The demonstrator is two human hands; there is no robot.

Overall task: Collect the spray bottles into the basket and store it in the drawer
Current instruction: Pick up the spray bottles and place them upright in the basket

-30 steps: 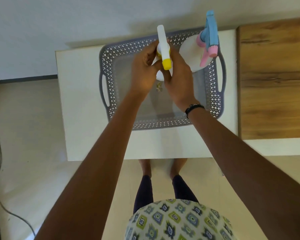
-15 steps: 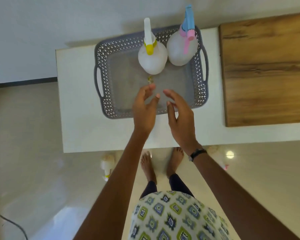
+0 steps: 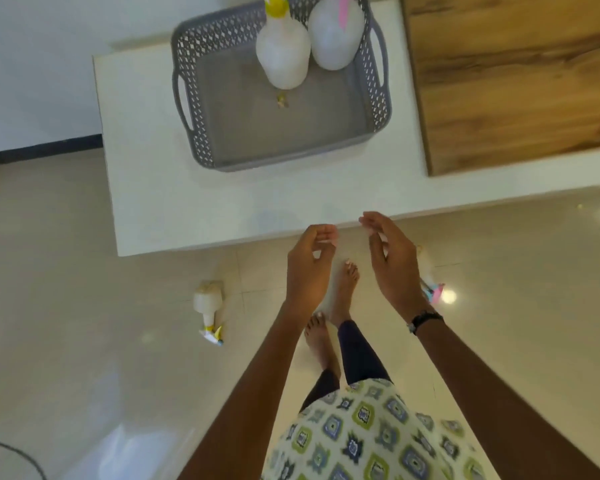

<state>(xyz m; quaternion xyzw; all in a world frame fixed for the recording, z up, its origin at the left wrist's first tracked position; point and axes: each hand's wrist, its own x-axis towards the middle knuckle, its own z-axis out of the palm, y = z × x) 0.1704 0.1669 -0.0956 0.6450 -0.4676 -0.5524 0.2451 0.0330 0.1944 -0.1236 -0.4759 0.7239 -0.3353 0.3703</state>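
My left hand [image 3: 309, 268] and right hand [image 3: 392, 265] hang empty, fingers loosely curled. Two spray bottles stand in the basket [image 3: 201, 147]; the yellow-nozzle bottle [image 3: 208, 306] lies on the floor. Next: stoop, grasp it.

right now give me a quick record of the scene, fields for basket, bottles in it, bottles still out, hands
basket: grey basket on the white counter, upright
bottles in basket: two, yellow-trigger bottle and pink-trigger bottle, side by side at the far end
bottles still out: one lying on the floor at left, yellow-nozzle bottle; another partly hidden behind the right hand, pink and blue bottle
left hand: empty, fingers loosely curled
right hand: empty, fingers relaxed
drawer: not visible
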